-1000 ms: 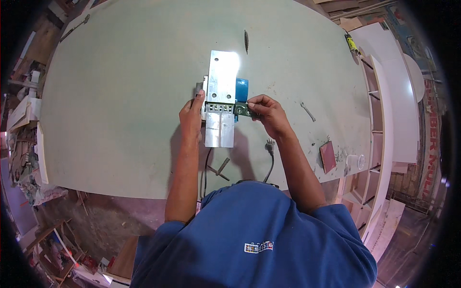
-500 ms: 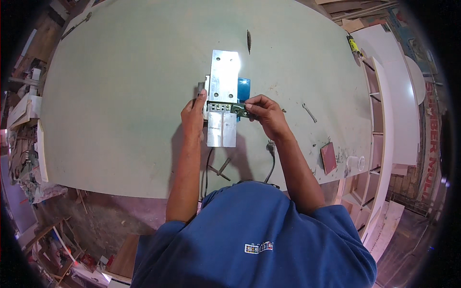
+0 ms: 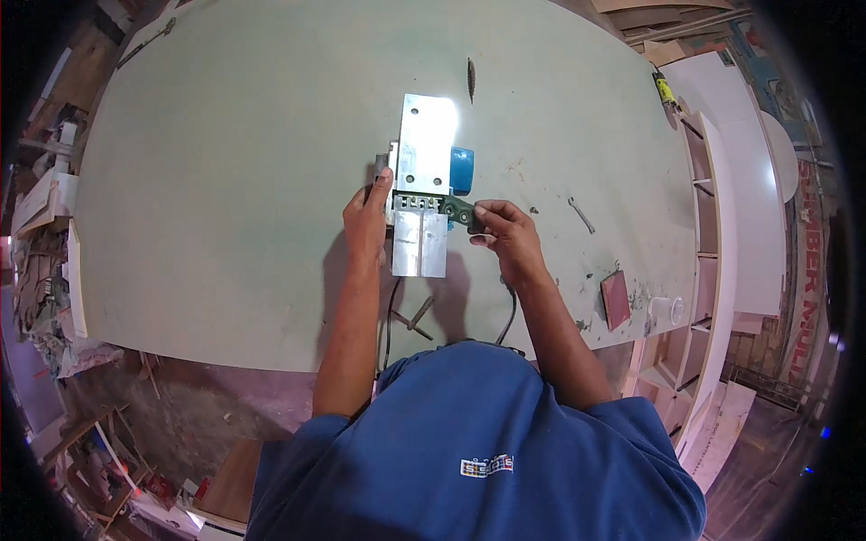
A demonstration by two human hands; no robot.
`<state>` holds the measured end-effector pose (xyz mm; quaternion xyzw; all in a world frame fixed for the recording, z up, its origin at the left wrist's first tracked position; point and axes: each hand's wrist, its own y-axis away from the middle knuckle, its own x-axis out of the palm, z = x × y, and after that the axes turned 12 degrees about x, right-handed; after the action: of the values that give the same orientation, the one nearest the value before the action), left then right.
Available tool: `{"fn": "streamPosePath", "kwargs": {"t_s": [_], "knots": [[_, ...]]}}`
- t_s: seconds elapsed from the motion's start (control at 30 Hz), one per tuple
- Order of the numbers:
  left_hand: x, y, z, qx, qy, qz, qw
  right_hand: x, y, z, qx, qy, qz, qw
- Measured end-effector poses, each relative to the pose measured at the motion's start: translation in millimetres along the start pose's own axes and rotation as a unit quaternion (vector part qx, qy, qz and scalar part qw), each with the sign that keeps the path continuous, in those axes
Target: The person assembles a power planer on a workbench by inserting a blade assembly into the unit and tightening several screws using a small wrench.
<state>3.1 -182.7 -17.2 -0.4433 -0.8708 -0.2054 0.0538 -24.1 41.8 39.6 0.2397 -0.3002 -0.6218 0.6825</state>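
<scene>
An upturned electric planer (image 3: 424,144) with silver sole plates and a blue body sits on the pale table, the cutter slot between its plates facing up. Along its left side, my left hand (image 3: 368,212) grips it, thumb pointing up the plate. At the right end of the slot, my right hand (image 3: 505,234) pinches a dark green plate with round holes (image 3: 456,211). Below the planer lie a black cable (image 3: 390,320) and a T-handled tool (image 3: 413,320).
The pale table (image 3: 207,180) holds a thin dark piece (image 3: 471,79), a wrench (image 3: 583,216), a reddish pad (image 3: 615,300) and a clear cup (image 3: 666,309). A metal tool (image 3: 144,45) lies top left, a yellow-labelled tube (image 3: 665,88) top right. White shelving (image 3: 705,252) stands along the right edge.
The planer and my left hand have shifted slightly right. My right hand has moved a little down and right, leaving more of the green plate showing.
</scene>
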Motion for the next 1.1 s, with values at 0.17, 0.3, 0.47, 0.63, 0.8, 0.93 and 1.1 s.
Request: {"fn": "streamPosePath", "kwargs": {"t_s": [0.17, 0.3, 0.47, 0.63, 0.8, 0.93, 1.1], "knots": [[1, -2, -2, -0.002, -0.007, 0.002, 1.000, -1, 0, 1, -0.010, 0.001, -0.001, 1.000], [2, -1, -2, 0.001, 0.003, 0.007, 1.000, 1, -9, 6, -0.041, 0.017, 0.031, 0.999], [1, -1, -3, -0.017, 0.013, 0.002, 1.000, -3, -11, 7, -0.041, 0.007, 0.069, 0.997], [1, -1, 1, -0.002, 0.040, -0.002, 0.999, -6, -18, 7, -0.043, 0.005, 0.096, 0.994], [2, 2, -7, -0.029, 0.029, 0.004, 0.999, 10, -16, 13, -0.057, 0.042, 0.081, 0.994], [1, 2, -7, -0.019, 0.031, 0.006, 0.999, 36, -6, 8, -0.117, 0.077, -0.020, 0.990], [2, 1, -3, 0.006, 0.008, 0.005, 1.000, 43, -2, 0, -0.163, 0.157, -0.107, 0.968]]}}
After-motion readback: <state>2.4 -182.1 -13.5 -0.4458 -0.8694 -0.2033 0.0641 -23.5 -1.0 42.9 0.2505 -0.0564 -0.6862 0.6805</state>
